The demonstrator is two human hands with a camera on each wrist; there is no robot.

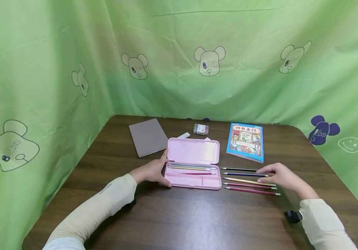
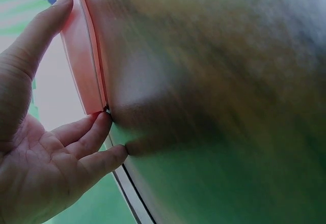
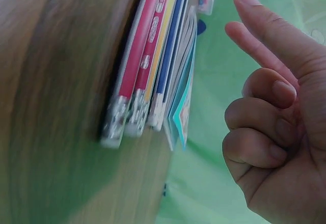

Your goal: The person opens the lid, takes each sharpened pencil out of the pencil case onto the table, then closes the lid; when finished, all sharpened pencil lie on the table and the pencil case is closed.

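My left hand (image 1: 152,171) holds the left end of an open pink pencil case (image 1: 183,181), thumb at its front corner and fingers toward the back. The left wrist view shows the thumb against the case wall (image 2: 81,56), with fingertips by its corner. Several pencils (image 1: 191,168) lie inside the case. To its right are a black pencil (image 1: 238,169), a navy pencil (image 1: 241,174), a gold pencil (image 1: 244,180) and two red pencils (image 1: 249,190), side by side. Over their eraser ends hovers my right hand (image 1: 282,177), index finger and thumb extended, other fingers curled, holding nothing.
Behind the case lie a grey notebook (image 1: 149,137), a white block-like item (image 1: 184,135) and a small clear box (image 1: 201,129). A blue-covered book (image 1: 245,142) lies at the back right. Green patterned cloth (image 1: 172,90) hangs around the brown table (image 1: 179,222).
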